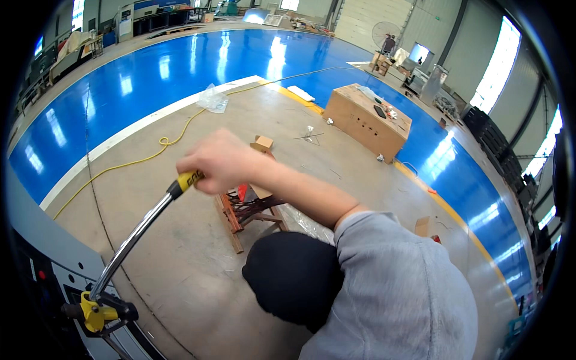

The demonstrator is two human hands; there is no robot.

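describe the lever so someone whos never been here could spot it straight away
Start with the grey machine at the left edge, then drop to the yellow bracket near the bottom left corner. The lever rises from there, slanting up and right. Unlike the yellow cord on the floor, it is a shiny metal bar tipped with a yellow grip.

On the yellow grip (188, 180) of the lever (137, 238), partly inside your right hand (217, 159), you could see a few bold dark characters.

Wide head view, downward (seemingly close)
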